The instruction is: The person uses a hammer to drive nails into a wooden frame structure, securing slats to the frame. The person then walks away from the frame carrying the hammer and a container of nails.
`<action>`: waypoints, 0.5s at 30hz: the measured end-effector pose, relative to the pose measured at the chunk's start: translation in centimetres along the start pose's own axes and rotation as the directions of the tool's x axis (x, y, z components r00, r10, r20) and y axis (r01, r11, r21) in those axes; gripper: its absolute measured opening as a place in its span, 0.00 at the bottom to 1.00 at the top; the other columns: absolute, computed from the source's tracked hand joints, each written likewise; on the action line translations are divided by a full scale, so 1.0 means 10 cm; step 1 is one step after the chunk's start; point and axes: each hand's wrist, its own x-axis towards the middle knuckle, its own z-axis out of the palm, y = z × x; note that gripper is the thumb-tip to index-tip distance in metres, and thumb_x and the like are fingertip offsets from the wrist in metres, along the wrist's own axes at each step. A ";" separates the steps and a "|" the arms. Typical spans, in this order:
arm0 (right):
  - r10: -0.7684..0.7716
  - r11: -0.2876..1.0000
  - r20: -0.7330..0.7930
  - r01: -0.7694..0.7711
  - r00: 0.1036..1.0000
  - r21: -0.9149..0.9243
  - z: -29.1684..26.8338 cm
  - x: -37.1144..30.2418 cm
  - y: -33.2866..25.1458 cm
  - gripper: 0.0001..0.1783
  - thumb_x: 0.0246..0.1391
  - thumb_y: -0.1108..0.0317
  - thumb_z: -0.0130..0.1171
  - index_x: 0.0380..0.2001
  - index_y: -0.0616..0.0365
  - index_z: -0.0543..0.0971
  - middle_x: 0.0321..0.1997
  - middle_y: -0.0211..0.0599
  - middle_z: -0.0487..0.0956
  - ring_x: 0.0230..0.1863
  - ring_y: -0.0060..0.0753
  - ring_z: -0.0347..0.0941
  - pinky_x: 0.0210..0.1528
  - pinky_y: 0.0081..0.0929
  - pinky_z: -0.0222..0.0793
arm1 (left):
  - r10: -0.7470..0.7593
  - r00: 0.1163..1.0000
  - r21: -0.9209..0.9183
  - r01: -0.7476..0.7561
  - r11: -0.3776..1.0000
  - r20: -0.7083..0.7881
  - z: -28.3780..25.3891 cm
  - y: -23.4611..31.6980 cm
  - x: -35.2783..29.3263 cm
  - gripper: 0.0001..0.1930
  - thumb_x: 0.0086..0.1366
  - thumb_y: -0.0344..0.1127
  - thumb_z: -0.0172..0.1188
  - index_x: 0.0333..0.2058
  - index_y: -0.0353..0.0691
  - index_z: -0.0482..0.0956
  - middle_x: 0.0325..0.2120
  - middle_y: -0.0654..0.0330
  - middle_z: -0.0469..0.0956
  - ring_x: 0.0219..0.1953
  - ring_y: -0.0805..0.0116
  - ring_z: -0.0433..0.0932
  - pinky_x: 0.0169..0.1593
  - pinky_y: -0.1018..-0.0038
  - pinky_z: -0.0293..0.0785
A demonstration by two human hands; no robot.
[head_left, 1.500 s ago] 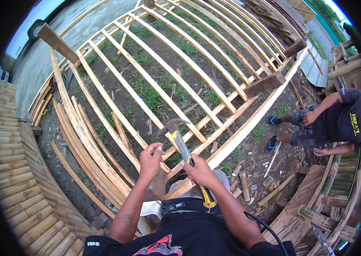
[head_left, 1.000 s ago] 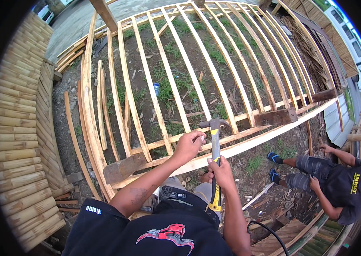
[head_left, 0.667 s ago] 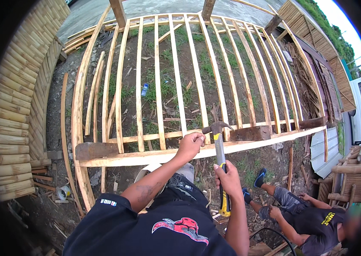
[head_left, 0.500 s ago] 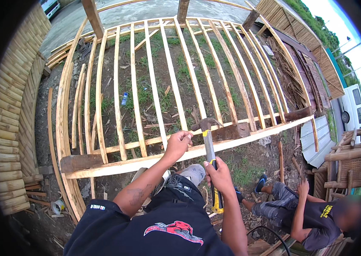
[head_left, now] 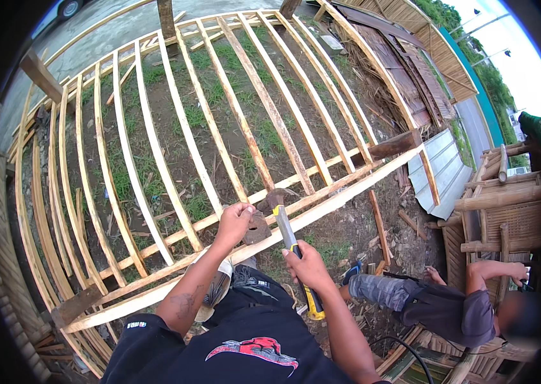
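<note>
My right hand [head_left: 309,264] is wrapped round the grip of a claw hammer [head_left: 283,225] with a yellow, grey and black handle. Its dark head lies over the near rails of a slatted wooden frame [head_left: 341,203], close to the foot of one slat. Just left of the hammer head, my left hand [head_left: 234,223] is closed, thumb and fingertips together. Whatever it pinches is too small to make out. Beneath and beside that hand, a dark weathered wooden post end [head_left: 258,229] stands between the two near rails.
Pale slats [head_left: 187,121] run away from me above grassy soil. At right, a person [head_left: 443,310] in a dark shirt sits or reclines near bamboo furniture [head_left: 507,198]. Corrugated metal sheeting [head_left: 440,173] lies past the frame's right corner. A black cable [head_left: 411,351] curves at lower right.
My view has swung to the right. My left hand has come over beside the post end, and the hammer moved with my hands. The other person has shifted their arms.
</note>
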 end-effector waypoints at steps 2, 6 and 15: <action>-0.010 1.000 -0.055 0.009 0.998 -0.022 -0.50 0.18 -0.03 0.13 0.62 0.62 0.58 0.33 0.61 0.70 0.18 0.30 0.72 0.14 0.22 0.69 0.17 0.26 0.67 | 0.035 0.998 0.066 -0.038 0.997 0.048 0.49 0.21 0.29 0.12 0.69 0.36 0.54 0.39 0.32 0.81 0.22 0.61 0.79 0.25 0.76 0.75 0.32 0.74 0.72; -0.037 0.999 -0.136 0.038 0.990 0.004 -1.28 0.62 -0.05 0.12 0.61 0.64 0.57 0.35 0.62 0.70 0.18 0.30 0.71 0.14 0.22 0.69 0.17 0.25 0.67 | 0.141 0.969 0.145 -0.172 0.974 0.203 1.26 0.64 0.71 0.12 0.68 0.36 0.55 0.41 0.34 0.81 0.22 0.59 0.79 0.26 0.73 0.77 0.34 0.71 0.73; 0.109 0.993 0.091 -0.104 0.990 -0.051 -2.90 2.25 0.17 0.08 0.60 0.68 0.56 0.32 0.60 0.69 0.22 0.30 0.72 0.18 0.21 0.69 0.19 0.25 0.68 | 0.038 0.952 0.241 0.038 0.970 -0.302 1.97 -0.15 1.91 0.11 0.65 0.34 0.57 0.40 0.34 0.81 0.24 0.54 0.81 0.26 0.66 0.79 0.35 0.69 0.74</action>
